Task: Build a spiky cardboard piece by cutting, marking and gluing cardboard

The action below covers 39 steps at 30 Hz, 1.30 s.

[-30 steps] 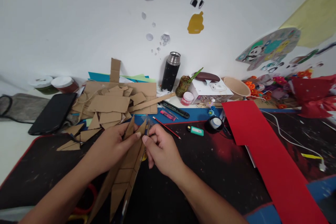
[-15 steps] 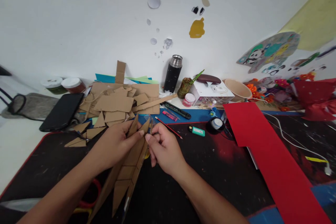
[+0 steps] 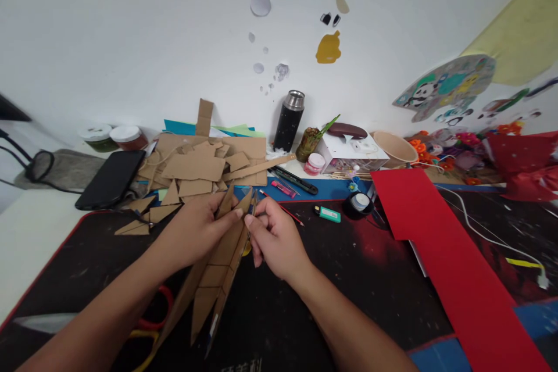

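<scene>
Both hands hold a long pointed cardboard piece [image 3: 220, 267] made of several joined tapering strips, its tips pointing away from me and its base toward me. My left hand [image 3: 198, 231] is closed round its left side near the tips, thumb pressed on a strip. My right hand [image 3: 279, 238] pinches the right edge near the top, fingers curled. The piece stands tilted above a black desk mat [image 3: 361, 279].
A heap of cardboard offcuts [image 3: 196, 168] lies behind the hands, with a black phone [image 3: 111, 179] to its left. A thermos [image 3: 288, 120], craft knife [image 3: 293, 180], red pencil [image 3: 283, 208], green lighter [image 3: 326, 214], tape roll [image 3: 358, 203] and red paper sheet [image 3: 440, 250] lie right. Scissors [image 3: 152, 325] sit near left.
Both hands kept their grip on the cardboard piece; the view shifted slightly left and down, and the hands moved a little up and right in the picture.
</scene>
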{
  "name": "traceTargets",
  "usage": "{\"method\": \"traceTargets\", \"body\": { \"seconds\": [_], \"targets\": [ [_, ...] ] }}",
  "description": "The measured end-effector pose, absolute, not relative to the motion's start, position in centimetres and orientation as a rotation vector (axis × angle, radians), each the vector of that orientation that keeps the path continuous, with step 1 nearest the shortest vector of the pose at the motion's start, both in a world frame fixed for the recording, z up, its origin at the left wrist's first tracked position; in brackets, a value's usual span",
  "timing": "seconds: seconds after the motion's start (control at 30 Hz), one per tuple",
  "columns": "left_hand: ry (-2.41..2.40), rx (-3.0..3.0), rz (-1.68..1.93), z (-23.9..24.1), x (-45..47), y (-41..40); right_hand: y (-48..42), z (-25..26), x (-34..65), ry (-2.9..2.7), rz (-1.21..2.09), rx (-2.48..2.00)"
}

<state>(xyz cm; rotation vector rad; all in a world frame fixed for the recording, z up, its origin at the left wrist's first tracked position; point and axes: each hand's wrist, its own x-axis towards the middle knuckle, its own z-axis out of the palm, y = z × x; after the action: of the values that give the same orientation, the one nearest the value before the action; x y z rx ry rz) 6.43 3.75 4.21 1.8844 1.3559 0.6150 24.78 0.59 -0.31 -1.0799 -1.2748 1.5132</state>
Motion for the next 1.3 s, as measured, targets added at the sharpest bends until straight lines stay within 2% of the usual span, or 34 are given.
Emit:
{"method": "traceTargets", "body": {
  "seconds": [0.77, 1.3],
  "targets": [
    [1.392, 1.892, 0.660, 4.1, 6.5, 3.5, 0.4, 0.2, 24.8, -1.293, 1.488, -1.065],
    [1.482, 1.968, 0.699, 6.1, 7.2, 2.3, 0.1, 1.1, 25.1, -1.302, 1.486, -0.993]
  ]
}}
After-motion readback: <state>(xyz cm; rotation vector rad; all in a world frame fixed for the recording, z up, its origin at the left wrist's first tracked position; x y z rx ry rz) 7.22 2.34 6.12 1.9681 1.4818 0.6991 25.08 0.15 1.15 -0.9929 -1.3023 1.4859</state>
